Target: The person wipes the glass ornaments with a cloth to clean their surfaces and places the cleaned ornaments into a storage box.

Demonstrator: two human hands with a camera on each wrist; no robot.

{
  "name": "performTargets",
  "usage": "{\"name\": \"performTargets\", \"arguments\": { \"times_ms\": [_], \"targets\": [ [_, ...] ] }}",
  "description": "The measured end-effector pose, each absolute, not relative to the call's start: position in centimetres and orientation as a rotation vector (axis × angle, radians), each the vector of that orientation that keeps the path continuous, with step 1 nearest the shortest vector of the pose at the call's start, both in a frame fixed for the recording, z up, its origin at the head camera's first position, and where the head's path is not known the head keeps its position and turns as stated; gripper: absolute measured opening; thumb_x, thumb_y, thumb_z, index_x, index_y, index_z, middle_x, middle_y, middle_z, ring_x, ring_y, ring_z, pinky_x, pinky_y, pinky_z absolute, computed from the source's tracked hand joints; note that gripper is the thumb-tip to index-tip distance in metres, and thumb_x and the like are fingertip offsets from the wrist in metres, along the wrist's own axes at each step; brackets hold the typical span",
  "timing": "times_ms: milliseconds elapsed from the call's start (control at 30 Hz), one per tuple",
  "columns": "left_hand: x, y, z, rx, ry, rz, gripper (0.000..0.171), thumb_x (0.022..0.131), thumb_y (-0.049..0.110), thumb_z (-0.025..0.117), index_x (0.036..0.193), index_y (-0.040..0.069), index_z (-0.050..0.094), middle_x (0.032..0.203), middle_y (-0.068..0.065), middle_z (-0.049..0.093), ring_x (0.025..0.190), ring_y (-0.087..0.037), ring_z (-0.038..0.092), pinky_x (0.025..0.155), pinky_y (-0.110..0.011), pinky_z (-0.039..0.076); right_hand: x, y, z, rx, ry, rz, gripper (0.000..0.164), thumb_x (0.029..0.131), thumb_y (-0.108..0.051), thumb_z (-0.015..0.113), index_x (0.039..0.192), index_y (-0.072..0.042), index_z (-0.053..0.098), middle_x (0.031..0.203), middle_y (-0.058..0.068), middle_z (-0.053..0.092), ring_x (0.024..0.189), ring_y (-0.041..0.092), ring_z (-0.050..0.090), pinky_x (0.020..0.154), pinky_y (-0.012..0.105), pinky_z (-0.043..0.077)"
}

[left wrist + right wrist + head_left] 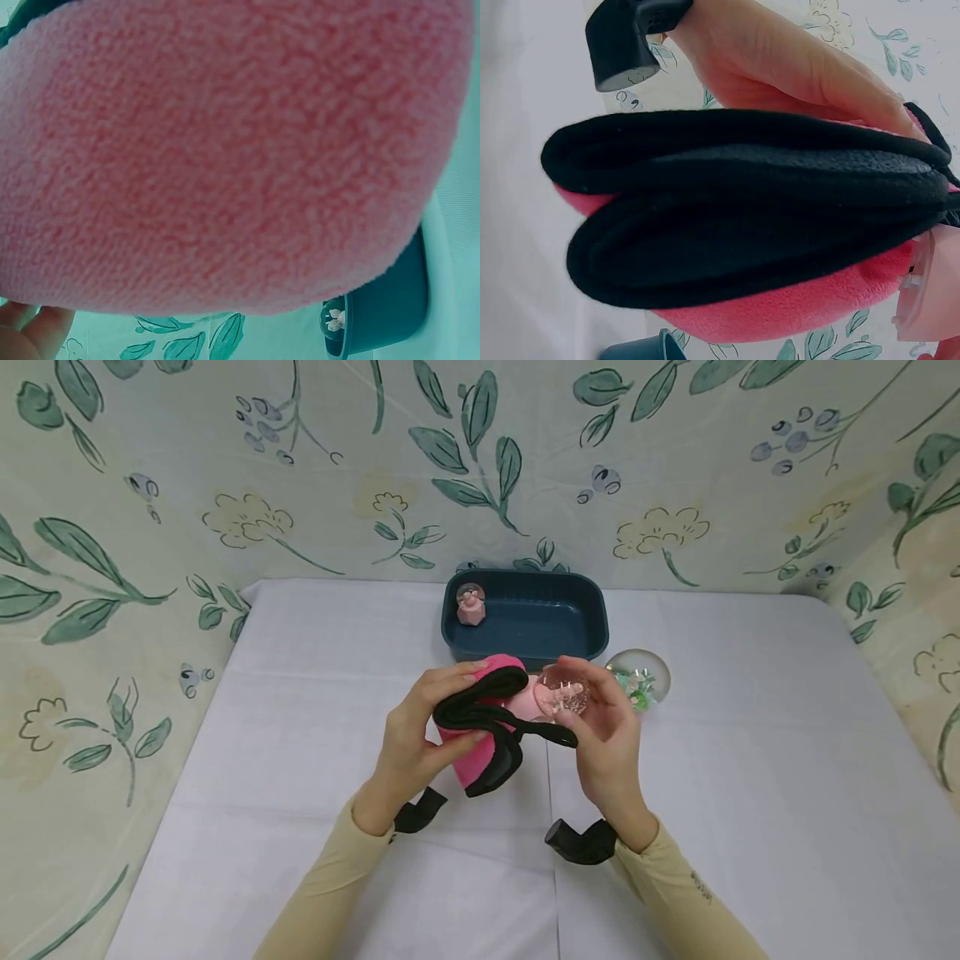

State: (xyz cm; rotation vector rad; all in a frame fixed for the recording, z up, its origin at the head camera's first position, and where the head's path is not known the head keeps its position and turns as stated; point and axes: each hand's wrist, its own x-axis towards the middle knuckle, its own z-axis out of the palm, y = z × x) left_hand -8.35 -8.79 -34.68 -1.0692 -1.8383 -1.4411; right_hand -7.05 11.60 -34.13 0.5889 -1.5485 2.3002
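Note:
My left hand (pixel 412 727) grips a folded pink fleece cloth (pixel 474 764) with black edging and a grey inner side. A black loop of the cloth reaches across toward my right hand (pixel 613 752). That hand pinches the clear ball of a small snow globe (pixel 564 693) with a pink base and a pale figure inside. The base lies against the cloth's folds; in the right wrist view the pink base (pixel 939 289) shows at the cloth's right end. Pink fleece (pixel 240 150) fills most of the left wrist view and hides much of the left hand.
Behind the hands stands a dark blue tray (pixel 525 647), with a second pink snow globe (pixel 471 608) in its left end. A clear glass dome (pixel 651 672) with green and white flowers inside rests right of the tray. White cloth (pixel 750 777) covers the table; a floral curtain hangs behind.

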Motion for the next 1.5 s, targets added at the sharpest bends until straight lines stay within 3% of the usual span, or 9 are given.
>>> {"name": "performTargets", "arguments": {
  "times_ms": [333, 567, 967, 1500],
  "targets": [
    [-8.5, -9.1, -34.8, -1.024, -1.821, -1.467, 0.045, 0.090, 0.027, 0.068, 0.122, -0.001, 0.052, 0.123, -0.019, 0.057, 0.115, -0.031, 0.055, 0.096, -0.039, 0.046, -7.6, 12.4, -33.9, 0.661, -1.545, 2.331, 0.046, 0.085, -0.012, 0.071, 0.127, 0.000, 0.057, 0.121, 0.017, 0.056, 0.114, 0.031, 0.053, 0.090, 0.030, 0.050],
    [-8.6, -9.3, -35.0, -0.995, -1.818, -1.500, 0.047, 0.090, 0.028, 0.068, 0.120, -0.003, 0.052, 0.123, -0.018, 0.058, 0.115, -0.032, 0.055, 0.096, -0.039, 0.046, -8.5, 12.7, -33.4, 0.709, -1.580, 2.288, 0.046, 0.085, -0.007, 0.071, 0.126, 0.005, 0.055, 0.120, 0.019, 0.058, 0.116, 0.033, 0.052, 0.097, 0.032, 0.045],
    [-8.6, -9.8, -35.2, -0.944, -1.838, -1.526, 0.047, 0.090, 0.029, 0.068, 0.118, -0.007, 0.052, 0.122, -0.019, 0.058, 0.115, -0.032, 0.055, 0.094, -0.038, 0.048, -11.4, 12.7, -33.1, 0.652, -1.705, 2.223, 0.041, 0.085, -0.003, 0.066, 0.125, 0.001, 0.058, 0.121, 0.017, 0.059, 0.116, 0.032, 0.053, 0.102, 0.035, 0.040],
    [-8.3, -10.3, -35.3, -0.907, -1.843, -1.510, 0.048, 0.089, 0.028, 0.069, 0.116, -0.009, 0.052, 0.120, -0.021, 0.058, 0.113, -0.032, 0.055, 0.093, -0.036, 0.048, -16.9, 11.6, -33.5, 0.499, -1.796, 2.192, 0.041, 0.085, 0.000, 0.064, 0.125, 0.004, 0.058, 0.120, 0.012, 0.059, 0.104, 0.026, 0.054, 0.090, 0.029, 0.047]
  ]
}}
